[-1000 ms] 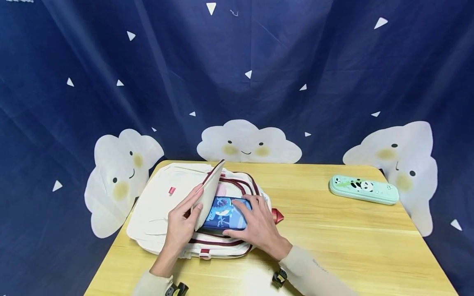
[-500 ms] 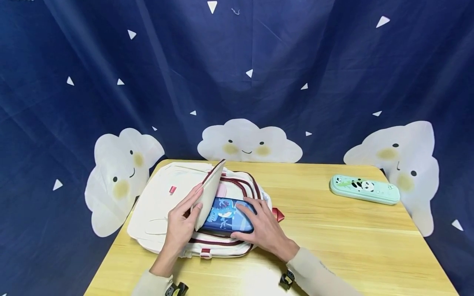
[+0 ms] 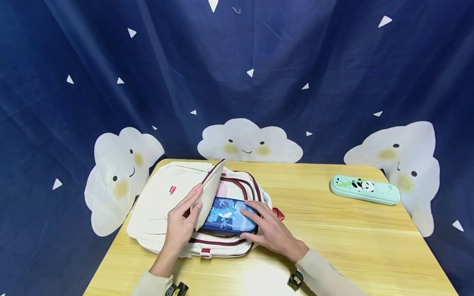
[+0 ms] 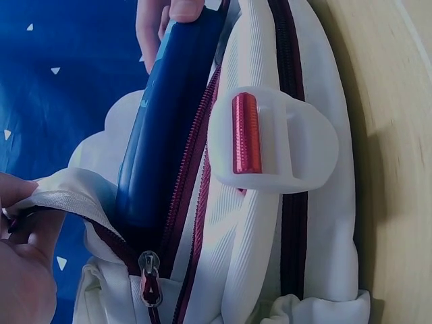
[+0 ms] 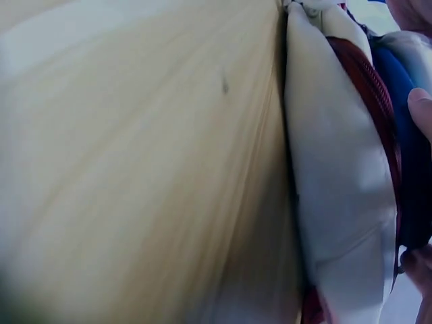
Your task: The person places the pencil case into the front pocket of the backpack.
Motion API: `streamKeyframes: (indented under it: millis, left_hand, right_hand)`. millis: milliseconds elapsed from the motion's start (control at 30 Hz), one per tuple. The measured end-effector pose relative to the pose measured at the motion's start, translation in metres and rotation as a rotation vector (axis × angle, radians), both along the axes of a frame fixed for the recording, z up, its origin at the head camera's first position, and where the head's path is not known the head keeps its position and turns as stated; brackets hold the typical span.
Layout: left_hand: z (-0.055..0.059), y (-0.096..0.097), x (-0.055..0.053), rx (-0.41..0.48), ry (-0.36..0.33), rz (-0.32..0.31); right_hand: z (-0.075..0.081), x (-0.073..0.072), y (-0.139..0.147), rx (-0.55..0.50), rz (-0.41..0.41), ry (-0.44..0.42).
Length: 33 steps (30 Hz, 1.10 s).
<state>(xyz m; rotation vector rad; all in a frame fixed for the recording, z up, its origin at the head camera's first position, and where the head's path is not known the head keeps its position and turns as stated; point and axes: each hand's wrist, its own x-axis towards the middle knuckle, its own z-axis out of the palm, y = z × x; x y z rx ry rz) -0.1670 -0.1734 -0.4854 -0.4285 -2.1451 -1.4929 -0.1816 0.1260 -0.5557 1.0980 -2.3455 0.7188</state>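
A white backpack [image 3: 152, 205] with dark red zips lies on the table, its front pocket unzipped. My left hand [image 3: 181, 222] pinches the edge of the pocket's flap [image 3: 210, 193] and holds it up. Half inside the pocket, flap overhanging its left end, is a blue pencil case [image 3: 226, 213] printed with a dinosaur. My right hand [image 3: 274, 231] grips the case's right end, thumb at the near side and fingers over the top and far side. In the left wrist view the case [image 4: 158, 135] slants out between the zip teeth, above a metal zip pull [image 4: 149, 278].
A mint-green panda pencil case [image 3: 364, 190] lies at the back right of the wooden table [image 3: 333, 255]. Something pink [image 3: 221, 189] shows inside the pocket. A red tab [image 3: 278, 213] sticks out at the bag's right. Behind the table hangs a dark blue cloth [image 3: 274, 98] with clouds.
My right hand has moved to the right, and the blue pencil case has slid slightly the same way, out from under the flap. My left hand keeps its place on the flap.
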Motion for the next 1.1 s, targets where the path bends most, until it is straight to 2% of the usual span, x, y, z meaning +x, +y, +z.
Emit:
streamKeyframes:
  millis: [233, 433, 667, 900, 1100]
  left_hand:
    - [-0.001, 0.0, 0.0, 0.002, 0.003, 0.004]
    - [-0.001, 0.0, 0.0, -0.001, 0.0, 0.008]
    - [-0.001, 0.0, 0.0, -0.004, 0.011, 0.005]
    - [0.0, 0.0, 0.0, 0.01, -0.011, -0.007]
    - [-0.001, 0.001, 0.0, 0.015, 0.021, -0.011]
  right_hand:
    - [-0.006, -0.001, 0.012, -0.001, 0.1, 0.044]
    - [-0.011, -0.002, 0.015, -0.057, 0.145, 0.075]
    - [-0.008, -0.002, 0.013, -0.1, 0.154, 0.097]
    - [-0.002, -0.001, 0.006, -0.144, 0.152, 0.1]
    - [0.001, -0.001, 0.0, -0.181, 0.156, 0.118]
